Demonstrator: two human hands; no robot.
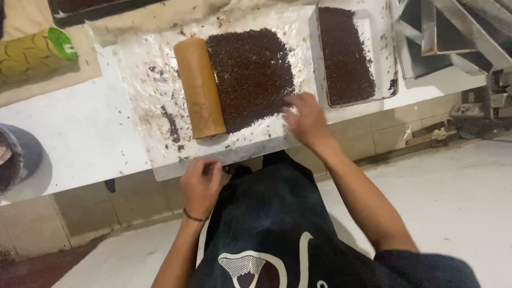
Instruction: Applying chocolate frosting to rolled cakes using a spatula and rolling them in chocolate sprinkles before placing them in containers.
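Your right hand (308, 121), fingers spread, touches sprinkles (250, 77) at sheet's (140, 69) front edge; left hand (201, 184) loosely curled, empty, below table (80, 138) edge. Roll (199, 87) beside sprinkles.

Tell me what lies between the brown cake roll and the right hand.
In the head view, a spread bed of dark chocolate sprinkles fills the stretch from the cake roll to the right hand, lying on a white sheet.
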